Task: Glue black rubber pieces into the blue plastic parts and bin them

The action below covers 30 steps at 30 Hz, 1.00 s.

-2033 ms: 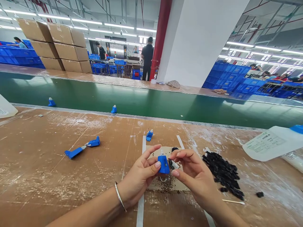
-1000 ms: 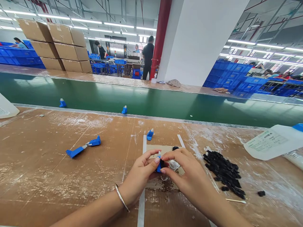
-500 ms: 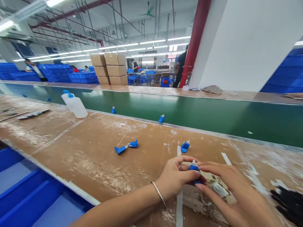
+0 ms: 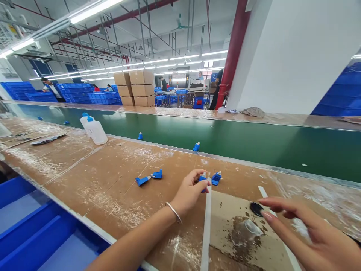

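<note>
Small blue plastic part (image 4: 202,184) held in left hand (image 4: 190,190), fingers curled closed around it, just above tabletop (image 4: 113,195). Right hand (image 4: 313,235) held over cardboard sheet (image 4: 228,214), fingers apart, gripping nothing. Round black piece (image 4: 256,209) and clear plastic piece (image 4: 248,230) lying on sheet, near right hand. Second blue part (image 4: 216,179) lying just beside left hand. Green conveyor belt (image 4: 254,148) seen beyond tabletop.

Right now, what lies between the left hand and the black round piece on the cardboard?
In the head view, a white strip runs right beside the left hand, then a bare stretch of the cardboard sheet reaches the black round piece.
</note>
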Available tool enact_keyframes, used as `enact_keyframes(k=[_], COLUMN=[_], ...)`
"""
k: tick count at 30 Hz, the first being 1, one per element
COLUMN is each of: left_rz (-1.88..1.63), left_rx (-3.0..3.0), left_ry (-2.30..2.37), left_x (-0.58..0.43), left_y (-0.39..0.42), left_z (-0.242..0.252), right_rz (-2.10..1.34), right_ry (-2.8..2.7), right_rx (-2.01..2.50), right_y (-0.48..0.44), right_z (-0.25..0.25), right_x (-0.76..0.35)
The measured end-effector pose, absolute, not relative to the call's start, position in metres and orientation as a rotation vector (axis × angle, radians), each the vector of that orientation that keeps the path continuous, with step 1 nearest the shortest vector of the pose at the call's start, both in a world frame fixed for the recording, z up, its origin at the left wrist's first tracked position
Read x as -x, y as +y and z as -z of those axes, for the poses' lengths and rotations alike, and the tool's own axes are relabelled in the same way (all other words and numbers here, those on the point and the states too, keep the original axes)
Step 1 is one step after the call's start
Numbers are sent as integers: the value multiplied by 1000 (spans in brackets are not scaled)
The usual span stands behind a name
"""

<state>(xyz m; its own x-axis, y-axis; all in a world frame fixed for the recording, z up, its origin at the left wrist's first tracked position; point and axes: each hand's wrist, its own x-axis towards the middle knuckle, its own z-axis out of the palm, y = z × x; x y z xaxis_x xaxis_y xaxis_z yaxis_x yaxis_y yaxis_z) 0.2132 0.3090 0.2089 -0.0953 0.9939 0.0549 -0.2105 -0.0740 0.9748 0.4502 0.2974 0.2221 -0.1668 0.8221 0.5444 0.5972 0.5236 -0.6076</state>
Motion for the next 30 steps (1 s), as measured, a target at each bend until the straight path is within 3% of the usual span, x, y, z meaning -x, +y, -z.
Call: enact_keyframes(k=[3, 7, 10, 15, 17, 20, 25, 30], left_rz=[-1338, -862, -642, -665, -898, -1233, -644, -589], left_rx=[-1446, -2092, -2094, -2015, -2072, -1821, -1295, -1111], left_ry=[1379, 1914, 2182, 2428, 2302, 1681, 800, 708], left_x=[-202, -184, -170, -155, -160, -181, -214, -218], left_y=[315, 323, 328, 333, 332, 323, 298, 297], left_z=[-202, -199, -199, -201, -208, -225, -242, -231], right_rz=[-486, -622, -669, -731, -746, -733, -586, -460], right_ry=[-2008, -2119, -2186, -2216, -2191, -2187, -2238, -2212], right_rx=[1144, 1116, 1051, 865, 788, 628, 461, 840], right_y=[329, 387, 415, 412, 396, 360, 305, 306], right_z=[-227, -218, -211, -217, -224, -234, -242, -230], right_x=[-431, -396, -378, -377, -385, -399, -417, -459])
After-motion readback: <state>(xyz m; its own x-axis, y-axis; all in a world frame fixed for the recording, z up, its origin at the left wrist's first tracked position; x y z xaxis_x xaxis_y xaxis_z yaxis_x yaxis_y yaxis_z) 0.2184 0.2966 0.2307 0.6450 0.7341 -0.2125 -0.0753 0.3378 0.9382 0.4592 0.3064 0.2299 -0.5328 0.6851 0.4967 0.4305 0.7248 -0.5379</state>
